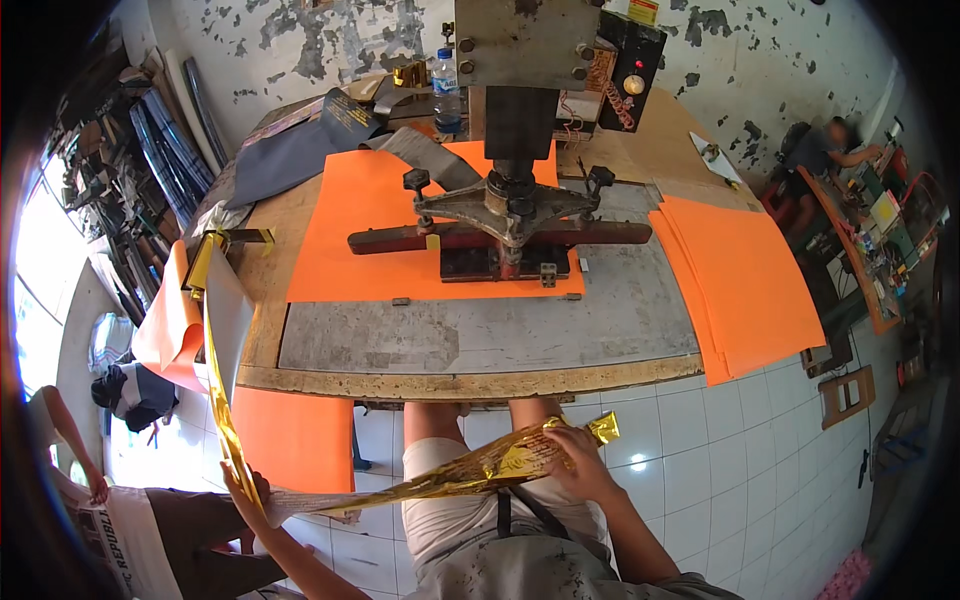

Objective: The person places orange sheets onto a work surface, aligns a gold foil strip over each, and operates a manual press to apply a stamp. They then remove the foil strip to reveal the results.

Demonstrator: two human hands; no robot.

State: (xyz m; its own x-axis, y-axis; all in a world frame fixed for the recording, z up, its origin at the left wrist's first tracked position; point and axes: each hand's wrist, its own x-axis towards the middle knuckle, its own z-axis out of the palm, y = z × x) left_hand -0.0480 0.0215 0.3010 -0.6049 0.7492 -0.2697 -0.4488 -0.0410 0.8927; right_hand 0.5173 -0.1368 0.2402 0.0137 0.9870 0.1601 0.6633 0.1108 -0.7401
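A long strip of shiny gold foil (470, 474) stretches across my lap, crumpled and twisted. My right hand (580, 462) is closed round its bunched right part, with a short end sticking out past the fingers. On the left, my left hand (246, 497) grips the strip where it turns upward; its fingers are partly hidden. From there the foil rises past the table's left edge to a gold roll (203, 264) on a holder. Ahead of me stands a stamping press (510, 215), its head low over a large orange sheet (335, 240) on the metal plate (400, 340).
A stack of orange sheets (745, 280) overhangs the table's right side. Orange material (170, 325) hangs at the left. Behind the press stand a water bottle (446, 95) and dark printed covers (300, 150). One person (150, 530) is at the lower left, another (825, 150) at a far-right bench.
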